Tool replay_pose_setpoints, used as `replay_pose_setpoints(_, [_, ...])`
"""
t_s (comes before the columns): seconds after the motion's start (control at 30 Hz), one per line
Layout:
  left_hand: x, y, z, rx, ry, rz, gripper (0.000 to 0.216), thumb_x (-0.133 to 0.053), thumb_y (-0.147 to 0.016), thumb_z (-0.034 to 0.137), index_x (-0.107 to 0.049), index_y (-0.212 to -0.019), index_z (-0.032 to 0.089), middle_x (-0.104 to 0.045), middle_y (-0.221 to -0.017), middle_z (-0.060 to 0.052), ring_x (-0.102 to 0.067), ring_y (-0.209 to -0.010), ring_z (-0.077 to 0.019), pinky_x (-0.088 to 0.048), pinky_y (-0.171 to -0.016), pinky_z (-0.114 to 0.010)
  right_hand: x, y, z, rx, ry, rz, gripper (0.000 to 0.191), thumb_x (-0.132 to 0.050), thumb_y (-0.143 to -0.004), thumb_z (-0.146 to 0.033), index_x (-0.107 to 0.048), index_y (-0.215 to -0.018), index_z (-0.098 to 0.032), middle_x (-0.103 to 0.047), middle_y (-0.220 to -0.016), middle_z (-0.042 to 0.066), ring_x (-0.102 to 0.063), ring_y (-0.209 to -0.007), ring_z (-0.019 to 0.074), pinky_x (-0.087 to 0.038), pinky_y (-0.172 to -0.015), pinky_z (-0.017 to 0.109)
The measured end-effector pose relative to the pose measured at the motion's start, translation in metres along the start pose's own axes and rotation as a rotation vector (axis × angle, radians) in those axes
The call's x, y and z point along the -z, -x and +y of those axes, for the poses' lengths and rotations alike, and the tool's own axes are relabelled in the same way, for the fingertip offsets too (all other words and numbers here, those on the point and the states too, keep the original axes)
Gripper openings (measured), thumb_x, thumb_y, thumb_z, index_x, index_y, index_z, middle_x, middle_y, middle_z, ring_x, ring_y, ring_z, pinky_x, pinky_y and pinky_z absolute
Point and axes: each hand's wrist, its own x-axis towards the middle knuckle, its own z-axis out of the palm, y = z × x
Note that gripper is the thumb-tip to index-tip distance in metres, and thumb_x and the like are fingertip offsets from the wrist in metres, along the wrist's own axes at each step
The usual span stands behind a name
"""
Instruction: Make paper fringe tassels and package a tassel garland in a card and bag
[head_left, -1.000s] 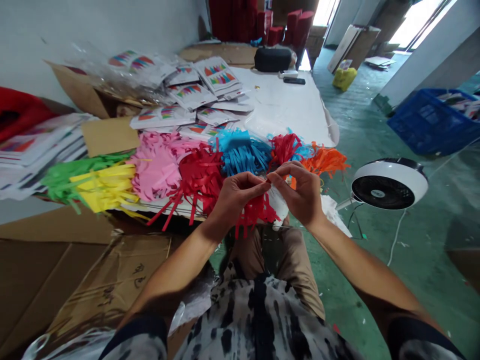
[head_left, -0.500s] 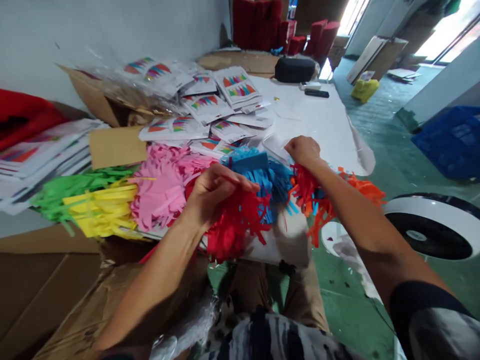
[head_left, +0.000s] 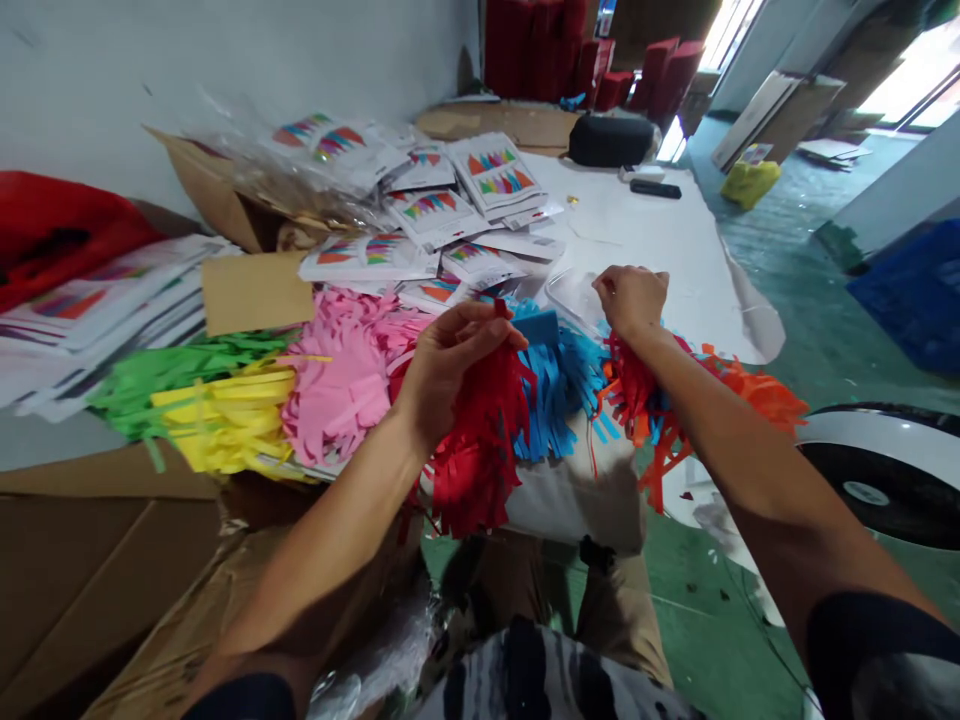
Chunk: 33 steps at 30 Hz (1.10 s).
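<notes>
My left hand (head_left: 450, 365) is closed in a pinch, with a short red end sticking up between thumb and fingers. From it hangs a red paper tassel (head_left: 476, 465) with many cut strips, over the table's front edge. My right hand (head_left: 636, 298) is closed to the right, its fingertips together above the white tabletop; whatever it pinches is too small to make out. Below that wrist lies another red fringe (head_left: 628, 385), partly hidden by the arm. Between my hands are blue tassels (head_left: 559, 385), and orange tassels (head_left: 757, 390) lie under and beyond my right forearm.
Pink (head_left: 341, 390), yellow (head_left: 232, 420) and green fringed tassels (head_left: 180, 375) line the table edge at left. Behind them are printed packets (head_left: 427, 215) and a cardboard flap (head_left: 259, 292). A black case (head_left: 611, 140) stands at the back; a white-and-black round appliance (head_left: 885, 480) is at right.
My left hand has turned and risen slightly, its thumb and fingers now pinched at the red tassel's top. My right hand's fingers have turned, with the fingertips now more visible. The view has shifted slightly.
</notes>
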Motion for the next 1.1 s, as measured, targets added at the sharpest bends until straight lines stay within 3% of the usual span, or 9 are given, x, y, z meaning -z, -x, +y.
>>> replay_pose_setpoints(0.1, [-0.008,0.021,0.004,0.124,0.076,0.012,0.025,-0.091,-0.077,0.033,-0.076,-0.093,0.020,-0.078,-0.083,-0.001,-0.074,-0.075,-0.0133,-0.058,-0.070,-0.024,0.032,0.034,-0.022,0.102,-0.423,0.136,0.023,-0.062,-0.097,-0.034,-0.077,-0.092,-0.017,-0.077,-0.089,0.008,-0.068,-0.086,0.0227,-0.049,-0.090,0.041])
replay_pose_setpoints(0.2, [-0.015,0.043,0.004,0.184,0.097,0.008,0.023,-0.091,-0.077,0.032,-0.078,-0.090,0.019,-0.079,-0.082,-0.002,-0.073,-0.072,-0.0123,-0.057,-0.066,-0.022,0.071,0.093,-0.056,0.161,-0.840,0.123,0.025,-0.067,-0.097,-0.043,-0.077,-0.091,-0.020,-0.075,-0.080,0.003,-0.067,-0.075,0.0170,-0.052,-0.074,0.032])
replay_pose_setpoints(0.3, [-0.022,0.062,0.001,0.183,0.047,0.013,0.021,-0.091,-0.078,0.034,-0.079,-0.086,0.018,-0.079,-0.081,-0.003,-0.072,-0.071,-0.0120,-0.055,-0.065,-0.021,0.095,0.150,-0.082,0.154,-1.044,0.028,0.021,-0.071,-0.096,-0.042,-0.079,-0.095,-0.023,-0.077,-0.085,0.002,-0.070,-0.079,0.0163,-0.055,-0.073,0.031])
replay_pose_setpoints(0.4, [-0.028,0.076,-0.001,0.152,-0.001,0.029,0.022,-0.091,-0.076,0.034,-0.079,-0.084,0.018,-0.078,-0.078,-0.002,-0.070,-0.070,-0.0116,-0.054,-0.063,-0.021,0.102,0.180,-0.088,0.138,-1.093,0.008,0.017,-0.074,-0.094,-0.040,-0.080,-0.094,-0.024,-0.079,-0.090,0.002,-0.071,-0.084,0.0168,-0.055,-0.076,0.032])
replay_pose_setpoints(0.73, [-0.038,0.098,-0.001,0.113,0.018,-0.011,0.018,-0.091,-0.077,0.032,-0.080,-0.082,0.019,-0.077,-0.077,-0.002,-0.069,-0.072,-0.0107,-0.054,-0.068,-0.021,0.110,0.201,-0.091,0.069,-1.162,-0.014,0.015,-0.079,-0.091,-0.036,-0.079,-0.086,-0.022,-0.077,-0.082,0.002,-0.067,-0.077,0.0144,-0.053,-0.072,0.030])
replay_pose_setpoints(0.93, [-0.040,0.104,0.000,0.132,0.012,0.002,0.020,-0.091,-0.076,0.034,-0.080,-0.082,0.018,-0.076,-0.077,-0.002,-0.068,-0.070,-0.0116,-0.054,-0.066,-0.022,0.100,0.212,-0.095,0.000,-1.271,-0.047,0.018,-0.078,-0.091,-0.040,-0.077,-0.086,-0.022,-0.076,-0.081,0.001,-0.066,-0.074,0.0134,-0.053,-0.070,0.028])
replay_pose_setpoints(1.1, [-0.038,0.106,-0.003,0.135,0.041,0.033,0.025,-0.092,-0.075,0.037,-0.079,-0.083,0.018,-0.076,-0.079,-0.002,-0.069,-0.072,-0.0118,-0.055,-0.067,-0.022,0.092,0.219,-0.095,0.070,-1.209,-0.016,0.016,-0.076,-0.093,-0.039,-0.079,-0.098,-0.024,-0.076,-0.093,0.002,-0.069,-0.086,0.0160,-0.054,-0.080,0.032])
